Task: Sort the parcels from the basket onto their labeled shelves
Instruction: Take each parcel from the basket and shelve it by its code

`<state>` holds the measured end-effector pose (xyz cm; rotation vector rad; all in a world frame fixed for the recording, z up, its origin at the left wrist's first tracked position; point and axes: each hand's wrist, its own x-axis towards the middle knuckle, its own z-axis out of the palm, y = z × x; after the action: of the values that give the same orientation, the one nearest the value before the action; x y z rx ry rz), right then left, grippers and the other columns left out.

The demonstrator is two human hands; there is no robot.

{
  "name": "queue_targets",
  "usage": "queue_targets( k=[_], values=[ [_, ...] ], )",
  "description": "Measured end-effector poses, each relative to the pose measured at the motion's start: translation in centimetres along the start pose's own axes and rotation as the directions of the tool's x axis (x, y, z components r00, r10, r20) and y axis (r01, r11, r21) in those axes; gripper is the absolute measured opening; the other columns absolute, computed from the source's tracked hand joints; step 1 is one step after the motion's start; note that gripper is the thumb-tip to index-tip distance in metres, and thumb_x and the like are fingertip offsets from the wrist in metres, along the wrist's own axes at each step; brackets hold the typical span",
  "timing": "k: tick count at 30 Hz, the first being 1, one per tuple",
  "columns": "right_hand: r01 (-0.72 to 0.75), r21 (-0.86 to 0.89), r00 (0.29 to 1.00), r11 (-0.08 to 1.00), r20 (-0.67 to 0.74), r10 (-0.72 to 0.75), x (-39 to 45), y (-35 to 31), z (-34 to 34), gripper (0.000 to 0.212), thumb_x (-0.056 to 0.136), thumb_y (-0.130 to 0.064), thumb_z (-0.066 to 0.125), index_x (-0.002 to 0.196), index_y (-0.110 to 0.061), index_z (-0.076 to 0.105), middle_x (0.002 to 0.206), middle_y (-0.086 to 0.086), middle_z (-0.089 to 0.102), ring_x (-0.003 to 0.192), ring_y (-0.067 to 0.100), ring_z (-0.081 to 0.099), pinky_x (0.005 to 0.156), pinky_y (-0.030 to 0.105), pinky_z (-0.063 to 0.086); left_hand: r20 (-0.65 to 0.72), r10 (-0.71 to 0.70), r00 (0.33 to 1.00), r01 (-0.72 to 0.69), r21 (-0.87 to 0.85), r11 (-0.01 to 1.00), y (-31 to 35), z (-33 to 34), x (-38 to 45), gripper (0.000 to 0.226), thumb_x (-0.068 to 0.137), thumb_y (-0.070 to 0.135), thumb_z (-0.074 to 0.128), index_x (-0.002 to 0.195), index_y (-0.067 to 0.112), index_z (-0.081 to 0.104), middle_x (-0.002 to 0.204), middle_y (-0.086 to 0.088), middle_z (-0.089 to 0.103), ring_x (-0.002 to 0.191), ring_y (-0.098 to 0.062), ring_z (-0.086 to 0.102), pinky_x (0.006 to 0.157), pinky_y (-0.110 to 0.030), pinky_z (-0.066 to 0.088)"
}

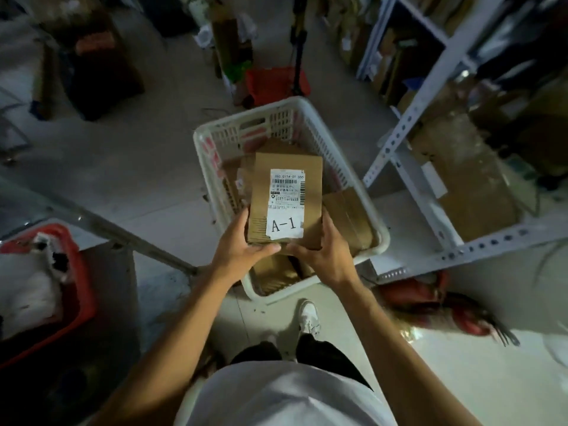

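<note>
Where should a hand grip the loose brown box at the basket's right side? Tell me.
Judging by its pose, take the loose brown box by its long side edges, coming from above: it lies flat in the white basket, top face exposed, its right edge close to the wall.

I stand on a pale grey concrete floor in a dim storeroom, the light weak and the far end blurred. To my right rises a white slotted-steel rack with flattened cardboard lying on its bottom tier. At my left sits a red crate heaped with white stuff, and another red bin lies ahead among dark boxes.
</note>
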<state>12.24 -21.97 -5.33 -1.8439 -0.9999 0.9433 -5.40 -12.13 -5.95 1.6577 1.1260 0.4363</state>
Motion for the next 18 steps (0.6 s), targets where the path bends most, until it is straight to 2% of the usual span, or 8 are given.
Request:
queue_targets(
  k=[2, 5, 7, 9, 11, 12, 15, 18],
  values=[
    [-0.004, 0.008, 0.996, 1.000, -0.090, 0.005, -1.8, 0.0, -0.4, 0.085, 0.071, -0.035, 0.088, 0.136, -0.047, 0.036, 0.118, -0.030, 0.058, 0.106, -0.011, 0.056, 0.083, 0.005, 0.043, 0.085, 0.024, 0.996, -0.026, 0.024, 0.999, 0.3, 0.4, 0.2, 0.090, 0.065, 0.033, 0.088, 0.142, 0.032, 0.041, 0.130, 0.014, 0.059, 0.117, -0.003, 0.057, 0.097, -0.029, 0.051],
    [-0.042, 0.059, 0.976, 0.997, -0.211, 0.054, -5.0, 0.4, -1.1, 0.091, 0.070, -0.035, 0.088, 0.133, -0.057, 0.028, 0.116, -0.032, 0.057, 0.106, -0.009, 0.058, 0.087, 0.009, 0.048, 0.218, 0.041, 0.975, -0.056, 0.063, 0.996, 0.9, 1.7, 0.2, 0.104, 0.059, 0.050, 0.086, 0.147, 0.033, 0.034, 0.138, 0.009, 0.056, 0.125, -0.009, 0.054, 0.102, -0.040, 0.050],
    [-0.065, 0.090, 0.955, 0.994, -0.284, 0.089, -7.5, 1.2, -1.6, 0.088, 0.070, -0.035, 0.088, 0.134, -0.055, 0.031, 0.117, -0.032, 0.058, 0.109, -0.007, 0.059, 0.090, 0.014, 0.049, 0.299, 0.038, 0.954, -0.066, 0.085, 0.994, 1.3, 3.3, -0.4, 0.107, 0.065, 0.043, 0.088, 0.152, 0.032, 0.026, 0.140, 0.009, 0.054, 0.127, -0.010, 0.052, 0.098, -0.032, 0.050],
    [-0.075, 0.135, 0.930, 0.988, -0.348, 0.118, -10.4, 2.0, -2.3, 0.087, 0.071, -0.035, 0.088, 0.138, -0.049, 0.035, 0.121, -0.029, 0.059, 0.114, -0.007, 0.057, 0.093, 0.015, 0.049, 0.366, 0.044, 0.930, -0.087, 0.102, 0.991, 1.8, 5.3, -1.7, 0.103, 0.068, 0.038, 0.088, 0.152, 0.030, 0.027, 0.133, 0.013, 0.057, 0.121, -0.008, 0.055, 0.091, -0.023, 0.049],
    [-0.076, 0.166, 0.894, 0.983, -0.425, 0.141, -13.4, 2.8, -3.2, 0.086, 0.071, -0.030, 0.089, 0.134, -0.054, 0.035, 0.124, -0.027, 0.059, 0.118, -0.005, 0.056, 0.097, 0.021, 0.050, 0.444, 0.061, 0.894, -0.109, 0.083, 0.991, 2.1, 7.7, -3.0, 0.106, 0.062, 0.049, 0.089, 0.149, 0.029, 0.033, 0.129, 0.013, 0.062, 0.118, -0.009, 0.060, 0.093, -0.033, 0.055],
    [-0.082, 0.174, 0.872, 0.981, -0.464, 0.156, -15.0, 3.1, -3.7, 0.086, 0.072, -0.026, 0.089, 0.132, -0.055, 0.035, 0.125, -0.026, 0.059, 0.119, -0.005, 0.055, 0.098, 0.022, 0.050, 0.479, 0.076, 0.874, -0.128, 0.077, 0.989, 2.3, 9.0, -3.7, 0.105, 0.060, 0.050, 0.090, 0.147, 0.028, 0.036, 0.127, 0.012, 0.064, 0.116, -0.011, 0.062, 0.091, -0.033, 0.057],
    [-0.094, 0.203, 0.786, 0.975, -0.586, 0.198, -20.4, 4.3, -5.5, 0.084, 0.071, -0.021, 0.090, 0.132, -0.046, 0.038, 0.128, -0.019, 0.060, 0.120, -0.002, 0.056, 0.096, 0.020, 0.050, 0.584, 0.160, 0.796, -0.220, 0.033, 0.975, 4.4, 13.3, -6.7, 0.087, 0.066, 0.025, 0.091, 0.139, 0.031, 0.044, 0.121, 0.011, 0.068, 0.110, -0.009, 0.065, 0.083, -0.019, 0.056],
    [-0.129, 0.219, 0.661, 0.967, -0.708, 0.249, -26.4, 5.7, -7.8, 0.082, 0.070, -0.020, 0.091, 0.127, -0.046, 0.038, 0.122, -0.027, 0.059, 0.112, -0.011, 0.056, 0.085, 0.007, 0.045, 0.711, 0.248, 0.658, -0.319, -0.034, 0.947, 7.7, 18.1, -10.4, 0.086, 0.068, 0.010, 0.090, 0.135, 0.035, 0.043, 0.120, 0.013, 0.067, 0.110, -0.002, 0.065, 0.086, -0.020, 0.055]
  ],
)
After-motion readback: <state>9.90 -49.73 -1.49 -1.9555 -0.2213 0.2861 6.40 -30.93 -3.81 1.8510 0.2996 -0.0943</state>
